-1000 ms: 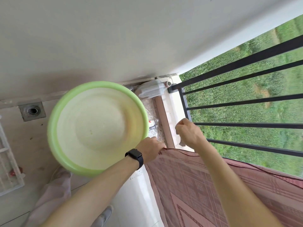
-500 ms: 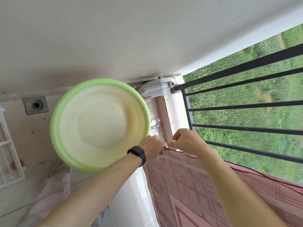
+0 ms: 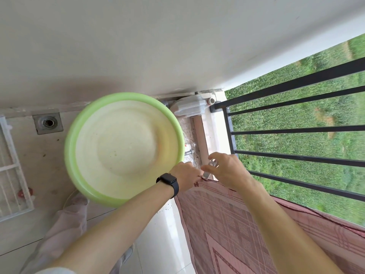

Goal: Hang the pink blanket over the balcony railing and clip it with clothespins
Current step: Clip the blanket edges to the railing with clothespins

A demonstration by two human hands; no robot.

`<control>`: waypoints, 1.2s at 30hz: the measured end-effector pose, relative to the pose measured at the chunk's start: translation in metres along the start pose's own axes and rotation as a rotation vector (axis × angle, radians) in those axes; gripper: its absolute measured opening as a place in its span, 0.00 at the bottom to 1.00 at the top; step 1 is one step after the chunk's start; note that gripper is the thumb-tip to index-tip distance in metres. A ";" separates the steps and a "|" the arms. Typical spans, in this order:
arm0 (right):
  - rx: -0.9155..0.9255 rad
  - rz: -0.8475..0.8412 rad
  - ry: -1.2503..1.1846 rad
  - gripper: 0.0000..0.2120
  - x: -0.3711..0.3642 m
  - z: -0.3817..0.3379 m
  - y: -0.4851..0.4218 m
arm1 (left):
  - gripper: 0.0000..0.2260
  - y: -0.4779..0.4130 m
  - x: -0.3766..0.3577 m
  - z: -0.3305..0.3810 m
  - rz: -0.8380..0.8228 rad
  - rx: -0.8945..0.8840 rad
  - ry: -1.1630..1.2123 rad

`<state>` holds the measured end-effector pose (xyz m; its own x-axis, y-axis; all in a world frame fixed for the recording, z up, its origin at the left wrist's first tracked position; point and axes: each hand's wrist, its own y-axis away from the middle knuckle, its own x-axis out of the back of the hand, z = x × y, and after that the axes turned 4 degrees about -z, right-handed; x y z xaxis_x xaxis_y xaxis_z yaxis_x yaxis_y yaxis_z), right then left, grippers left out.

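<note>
The pink blanket [image 3: 246, 224], judged thin, limp and light, is pinched at its corner by the left hand [image 3: 184, 176]; a clothespin [image 3: 209, 169] is clamped in the right hand [image 3: 227, 169].

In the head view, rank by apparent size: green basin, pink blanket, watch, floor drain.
1. Blanket and basin look about equal; the blanket runs out of frame, so I can't rank them.
2. Drain.
3. Watch, though it sits nearer the camera.
</note>
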<state>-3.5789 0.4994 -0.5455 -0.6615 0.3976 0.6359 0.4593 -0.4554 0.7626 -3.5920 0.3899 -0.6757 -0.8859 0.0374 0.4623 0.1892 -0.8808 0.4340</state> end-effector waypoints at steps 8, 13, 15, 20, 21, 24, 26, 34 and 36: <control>-0.040 0.088 -0.028 0.27 0.004 -0.003 -0.004 | 0.13 -0.001 -0.002 -0.003 0.005 0.017 0.116; -0.049 0.049 0.033 0.23 -0.003 -0.012 -0.010 | 0.12 -0.003 -0.012 -0.011 0.011 0.059 0.237; -0.032 0.031 0.090 0.21 -0.006 -0.015 -0.014 | 0.11 -0.004 -0.013 -0.013 0.036 0.057 0.255; 0.017 -0.005 0.230 0.18 -0.010 -0.016 -0.023 | 0.09 -0.008 -0.018 -0.013 0.063 0.036 0.285; 0.015 -0.027 0.242 0.18 -0.011 -0.016 -0.025 | 0.09 -0.009 -0.020 -0.014 0.067 0.038 0.283; 0.012 -0.087 0.266 0.18 -0.013 -0.019 -0.031 | 0.10 -0.013 -0.023 -0.019 0.069 0.064 0.300; 0.019 -0.096 0.282 0.20 -0.016 -0.021 -0.035 | 0.10 -0.014 -0.025 -0.021 0.068 0.072 0.325; 0.057 -0.166 0.273 0.29 -0.034 -0.013 -0.033 | 0.08 -0.006 -0.019 -0.031 0.013 0.158 0.275; 0.128 -0.038 0.330 0.22 -0.038 -0.015 -0.019 | 0.10 0.007 -0.007 -0.038 0.060 0.161 0.161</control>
<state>-3.5714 0.4812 -0.5861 -0.8255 0.1241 0.5506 0.4878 -0.3336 0.8067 -3.6005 0.3656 -0.7054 -0.9247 -0.0995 0.3673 0.2971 -0.7920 0.5333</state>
